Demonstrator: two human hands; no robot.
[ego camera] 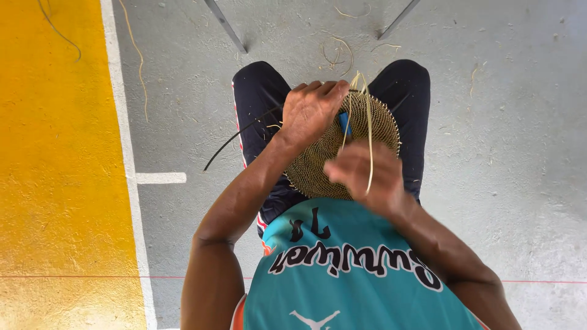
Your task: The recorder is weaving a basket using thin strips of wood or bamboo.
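Observation:
A round, flat woven disc of pale brown fibre rests on my lap, over dark trousers. My left hand grips the disc's far left rim, fingers curled over the edge. A small blue tool pokes out beside that hand, against the weave. My right hand is blurred in front of the disc's near edge and pinches a thin pale straw strand that runs up to the disc's top rim. A thin dark strand trails off to the left from the disc.
I sit over a grey concrete floor scattered with straw scraps. A yellow painted area with a white border line lies on the left. Two thin metal legs stand ahead of my knees.

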